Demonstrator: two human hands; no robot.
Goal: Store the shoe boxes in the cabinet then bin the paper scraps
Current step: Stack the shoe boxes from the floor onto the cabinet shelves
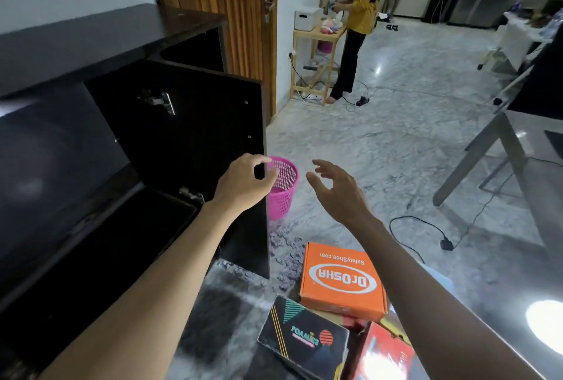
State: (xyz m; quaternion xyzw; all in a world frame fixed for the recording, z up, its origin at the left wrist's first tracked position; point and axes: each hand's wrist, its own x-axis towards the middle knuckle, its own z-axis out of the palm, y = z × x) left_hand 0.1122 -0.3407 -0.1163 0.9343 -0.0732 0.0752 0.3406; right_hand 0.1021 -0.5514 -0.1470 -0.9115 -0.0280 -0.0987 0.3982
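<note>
Head cam: cabinet open, boxes on the floor

We can't make out much inside the glossy black cabinet (100, 44), it's just dark in there. The red shoe box (387, 355) is cut off at the bottom edge and washed out by glare, and our right forearm hides whatever lies beside it.

The orange cardboard shoe box (341, 280) lies flat on the marble floor, lid up. Its print is upside down to us and its long axis runs away from us. Touching its near edge is the black shoe box with striped graphics (301, 334), also flat and turned at a diagonal, with its lower corner out of frame. Grey paper scraps (286, 261) are scattered between the boxes and the pink mesh plastic bin (283, 193), which stands upright just behind the open black cabinet door (198, 136).

Our left hand (246, 184) pinches that door's free edge with thumb and forefinger. Our right hand (335, 190) hovers above the floor, fingers loosely spread, holding nothing.

Further off, a black cable with an adapter (446, 244) lies on the floor, and a person in a yellow top (362, 11) stands by a small wooden table (316, 33).
</note>
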